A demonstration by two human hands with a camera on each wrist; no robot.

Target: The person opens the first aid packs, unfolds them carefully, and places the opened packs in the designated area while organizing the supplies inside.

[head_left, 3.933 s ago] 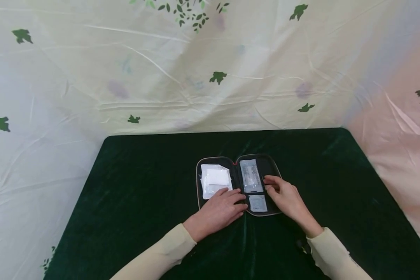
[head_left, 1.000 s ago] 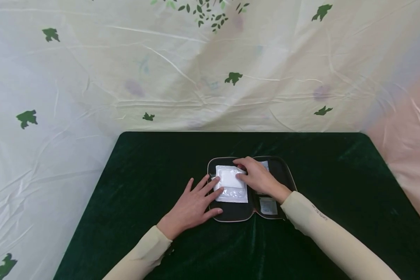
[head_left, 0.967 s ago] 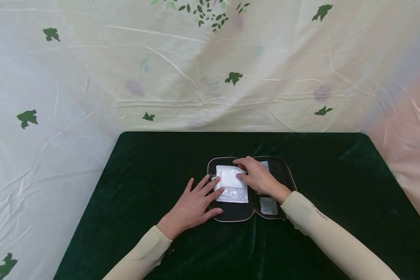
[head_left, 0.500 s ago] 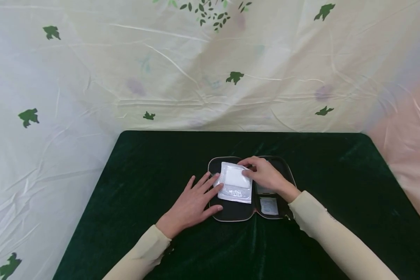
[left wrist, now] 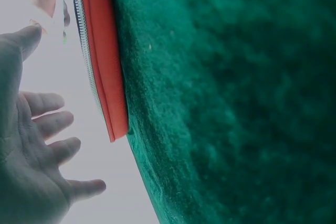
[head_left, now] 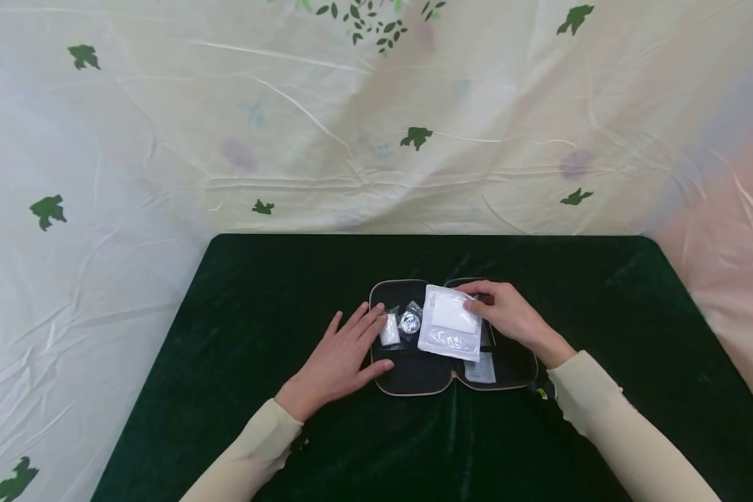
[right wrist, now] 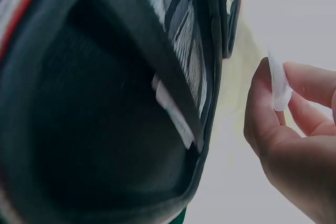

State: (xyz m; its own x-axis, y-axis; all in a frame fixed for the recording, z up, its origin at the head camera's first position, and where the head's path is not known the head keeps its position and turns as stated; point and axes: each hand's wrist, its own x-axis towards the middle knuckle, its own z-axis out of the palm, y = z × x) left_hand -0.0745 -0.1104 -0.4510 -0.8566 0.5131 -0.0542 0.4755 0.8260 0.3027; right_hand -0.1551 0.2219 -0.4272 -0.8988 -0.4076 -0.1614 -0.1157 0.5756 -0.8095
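Observation:
A zippered case [head_left: 411,376], black inside and red outside in the left wrist view, lies unfolded on the table. Between thumb and fingers, my right hand [head_left: 517,317] pinches flat white packets [head_left: 450,341] raised over the case's middle and right half. Edge-on in the right wrist view, a white packet [right wrist: 279,85] sits in that pinch. My left hand [head_left: 332,362] has its fingers spread at the case's left edge, fingertips by a small wrapped white roll [head_left: 390,330]. Beside the roll is a round, shiny wrapped item [head_left: 410,321].
A pale blue sachet [head_left: 480,369] lies in the right half, partly under the packets. Elastic straps [right wrist: 168,51] cross that half. Dark green velvet covers the table [head_left: 276,293]; a patterned cloth [head_left: 326,125] hangs behind it.
My left hand moved from the case's middle to its left edge. My right hand reached to the left half, took the white packets and carried them right, uncovering the roll and round item.

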